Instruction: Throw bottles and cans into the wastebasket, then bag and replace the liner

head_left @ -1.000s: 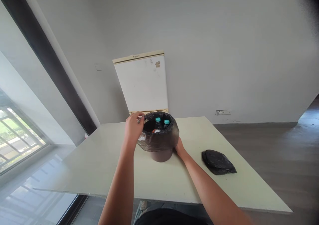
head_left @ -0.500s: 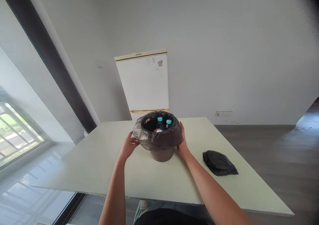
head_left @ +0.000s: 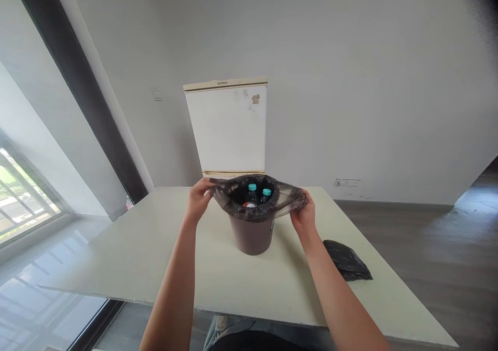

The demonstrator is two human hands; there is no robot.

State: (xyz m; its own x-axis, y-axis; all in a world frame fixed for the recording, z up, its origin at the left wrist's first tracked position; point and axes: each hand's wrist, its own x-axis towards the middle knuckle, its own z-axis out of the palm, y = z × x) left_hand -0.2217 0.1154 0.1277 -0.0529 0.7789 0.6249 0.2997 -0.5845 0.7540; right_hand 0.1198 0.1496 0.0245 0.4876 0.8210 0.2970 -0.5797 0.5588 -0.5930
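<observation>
A brownish trash can (head_left: pixel 252 238) stands upright on the table, lined with a thin black garbage bag (head_left: pixel 288 201) whose edge is folded over the rim. My left hand (head_left: pixel 199 199) pinches the bag's edge at the left and pulls it outward. On the other side my right hand (head_left: pixel 304 211) grips the edge, stretching it away from the can. Inside the can are two bottles with teal caps, a left bottle (head_left: pixel 252 189) and a right bottle (head_left: pixel 266 193). An orange and white item (head_left: pixel 250 205) lies in front of them, mostly hidden.
A folded black plastic bag (head_left: pixel 347 260) lies on the pale table (head_left: pixel 155 252), right of my right forearm. Behind the table stands a white refrigerator (head_left: pixel 229 128) against the grey wall. A window (head_left: pixel 27 195) is at the left.
Both hands have moved up and outward, drawing the bag's folded edge away from the can's sides. More of the can's wall now shows. The view has shifted slightly.
</observation>
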